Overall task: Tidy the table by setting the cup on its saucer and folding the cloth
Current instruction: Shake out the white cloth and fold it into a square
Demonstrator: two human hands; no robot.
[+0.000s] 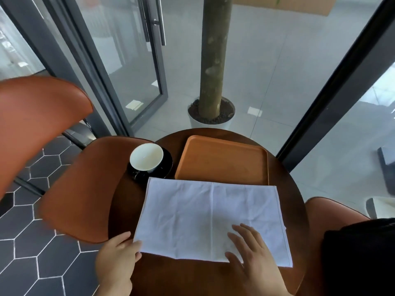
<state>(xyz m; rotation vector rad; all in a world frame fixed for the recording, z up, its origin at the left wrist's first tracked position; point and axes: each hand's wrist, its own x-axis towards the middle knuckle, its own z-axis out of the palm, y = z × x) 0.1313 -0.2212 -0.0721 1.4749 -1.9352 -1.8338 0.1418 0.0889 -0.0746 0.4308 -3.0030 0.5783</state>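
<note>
A white cloth (205, 216) lies spread flat on the dark round table (192, 276), a crease down its middle. My left hand (116, 259) pinches the cloth's near left corner at the table's edge. Fingers apart, my right hand (250, 253) rests flat on the cloth's near right part. A cup (146, 157) with a white inside stands on a black saucer (165, 167) at the table's far left, beyond the cloth.
An orange wooden tray (222, 161) sits at the far side of the table, touching the cloth's far edge. Orange chairs stand at the left (81, 189) and right (329, 212). A potted tree trunk (211, 116) rises behind the table, among glass doors.
</note>
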